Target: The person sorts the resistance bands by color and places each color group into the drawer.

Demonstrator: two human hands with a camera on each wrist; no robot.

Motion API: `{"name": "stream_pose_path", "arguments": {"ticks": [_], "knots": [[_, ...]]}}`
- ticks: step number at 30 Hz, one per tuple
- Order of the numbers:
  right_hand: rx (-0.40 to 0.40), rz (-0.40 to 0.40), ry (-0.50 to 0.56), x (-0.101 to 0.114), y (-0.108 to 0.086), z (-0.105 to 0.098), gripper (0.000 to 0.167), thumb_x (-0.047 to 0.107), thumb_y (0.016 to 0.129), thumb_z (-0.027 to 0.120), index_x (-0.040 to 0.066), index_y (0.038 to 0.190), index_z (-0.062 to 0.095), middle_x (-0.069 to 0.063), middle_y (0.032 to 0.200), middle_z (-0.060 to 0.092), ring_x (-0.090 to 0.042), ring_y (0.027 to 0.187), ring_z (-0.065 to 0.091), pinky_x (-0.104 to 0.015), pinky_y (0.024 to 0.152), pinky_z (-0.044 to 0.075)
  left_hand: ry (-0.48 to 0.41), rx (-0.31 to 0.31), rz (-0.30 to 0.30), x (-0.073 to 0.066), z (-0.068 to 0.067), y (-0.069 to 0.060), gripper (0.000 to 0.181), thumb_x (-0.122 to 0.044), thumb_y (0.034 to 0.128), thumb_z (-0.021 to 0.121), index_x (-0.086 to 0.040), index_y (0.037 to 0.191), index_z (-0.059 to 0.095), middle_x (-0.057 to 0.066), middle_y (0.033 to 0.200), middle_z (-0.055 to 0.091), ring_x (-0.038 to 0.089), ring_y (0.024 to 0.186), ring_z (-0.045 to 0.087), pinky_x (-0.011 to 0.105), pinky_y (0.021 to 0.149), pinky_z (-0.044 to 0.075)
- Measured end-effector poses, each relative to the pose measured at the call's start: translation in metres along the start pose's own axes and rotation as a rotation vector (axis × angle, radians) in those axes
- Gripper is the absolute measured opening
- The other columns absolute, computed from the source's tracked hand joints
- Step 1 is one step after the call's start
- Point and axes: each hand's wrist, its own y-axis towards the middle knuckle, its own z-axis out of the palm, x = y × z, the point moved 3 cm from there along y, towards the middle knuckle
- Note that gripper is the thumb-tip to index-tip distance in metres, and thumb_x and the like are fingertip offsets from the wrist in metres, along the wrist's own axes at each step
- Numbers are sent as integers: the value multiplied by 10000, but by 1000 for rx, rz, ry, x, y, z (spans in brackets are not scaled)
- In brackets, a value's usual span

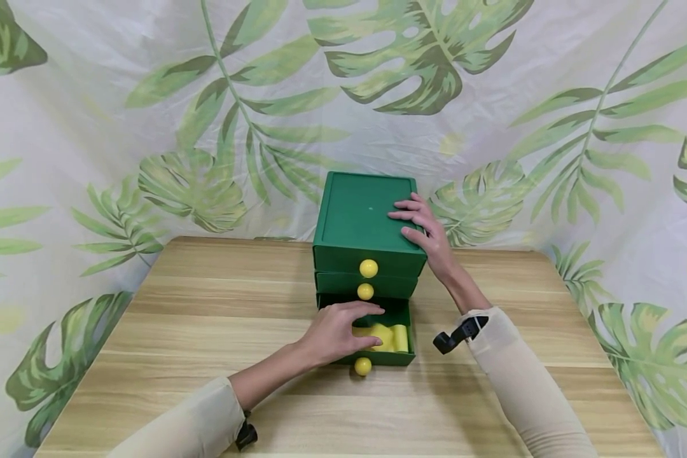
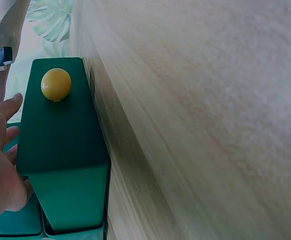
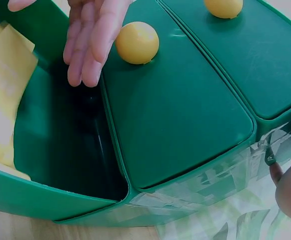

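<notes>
A green cabinet (image 1: 366, 210) of three stacked drawers stands on the table, each drawer with a round yellow knob. Its bottom drawer (image 1: 386, 360) is pulled out, and soft-looking yellow pieces (image 1: 401, 338), one rolled or folded, lie inside; they look like cloth, but I cannot tell surely. My left hand (image 1: 338, 332) is over this drawer, fingers straight and thumb apart, with nothing seen between them. The right wrist view shows the left fingers (image 3: 88, 60) above the drawer's dark inner part, beside the middle knob (image 3: 137, 43). On the cabinet's top right edge rests my right hand (image 1: 426, 226), fingers spread.
The wooden table (image 1: 217, 305) extends to both sides of the cabinet. Behind it hangs a leaf-patterned cloth (image 1: 286, 114). Clear tape (image 3: 170, 200) runs along the cabinet's side. Dark straps (image 1: 460, 334) are on both wrists.
</notes>
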Motion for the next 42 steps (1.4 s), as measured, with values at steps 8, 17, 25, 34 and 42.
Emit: {"name": "stream_pose_path", "arguments": {"ticks": [8,17,25,34,42], "knots": [[-8,3,9,0,-2,0,348,69,1032,532,-80,1300,697,-246,1509,515,-324,1616,152,-537,1310,58,-58,-56,27,-5,-6,-7,429,-276,886,891,-104,1259,766,15,1263,755,173,1184,710,356,981,598],[-10,8,5,0,-2,0,347,85,1033,540,-67,1298,704,-230,1509,521,-317,1615,158,-525,1311,59,-218,-59,9,-20,-25,-24,353,-244,938,840,-137,1264,756,-3,1201,754,183,1073,721,426,921,621],[-10,-9,10,1,-1,0,344,71,1032,540,-75,1299,700,-239,1509,521,-340,1613,159,-519,1313,57,-305,6,12,-36,-31,-45,372,-261,960,818,-160,1306,725,12,1160,752,186,976,734,361,850,640],[-5,-10,10,1,-1,0,346,70,1030,543,-72,1304,699,-236,1513,518,-345,1612,162,-503,1315,63,-327,103,-75,-33,-15,-67,390,-259,957,821,-91,1295,722,32,1018,756,53,879,707,263,766,630],[-11,-12,9,1,0,1,346,71,1029,545,-77,1301,699,-244,1509,523,-362,1608,168,-512,1314,64,-248,128,-135,-24,-2,-76,398,-296,980,794,-68,1297,718,-39,966,779,-27,824,706,237,753,623]]}}
